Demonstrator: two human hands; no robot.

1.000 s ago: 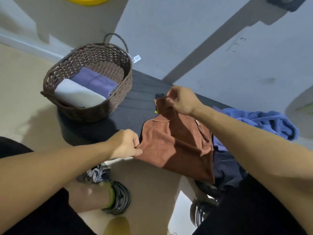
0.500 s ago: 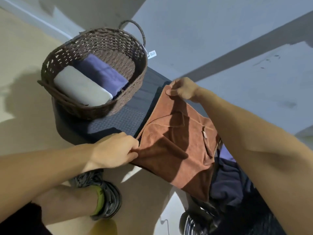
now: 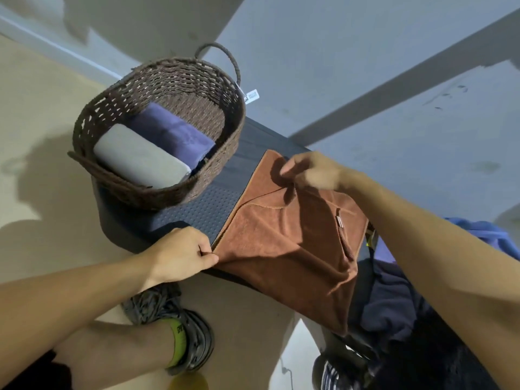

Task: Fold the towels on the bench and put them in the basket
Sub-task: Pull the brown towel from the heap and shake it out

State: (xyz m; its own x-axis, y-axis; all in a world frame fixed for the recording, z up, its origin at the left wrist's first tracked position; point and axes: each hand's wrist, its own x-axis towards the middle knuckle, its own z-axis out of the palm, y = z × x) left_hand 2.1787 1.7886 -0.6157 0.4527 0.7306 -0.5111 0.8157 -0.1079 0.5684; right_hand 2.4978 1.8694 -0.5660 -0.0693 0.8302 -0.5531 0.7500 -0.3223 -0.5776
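A rust-brown towel (image 3: pixel 284 249) lies partly folded on the dark bench (image 3: pixel 202 209), its near part hanging over the front edge. My left hand (image 3: pixel 180 256) pinches its near left corner. My right hand (image 3: pixel 312 171) pinches a fold of cloth near its far edge. Left of the towel, on the bench's end, stands a brown woven basket (image 3: pixel 219 88). Inside it lie a folded grey towel (image 3: pixel 138 159) and a folded purple towel (image 3: pixel 174 133), side by side.
More cloth is piled at the right: a dark navy piece (image 3: pixel 391 302) under my right arm and a blue one (image 3: pixel 489 232) behind it. My feet in grey shoes (image 3: pixel 180 333) stand on the beige floor below the bench. A grey wall rises behind.
The view has tilted and shifted, so the basket sits more central. The towel has been drawn flatter onto the bench, and my right hand has come down onto a fold near its far edge.
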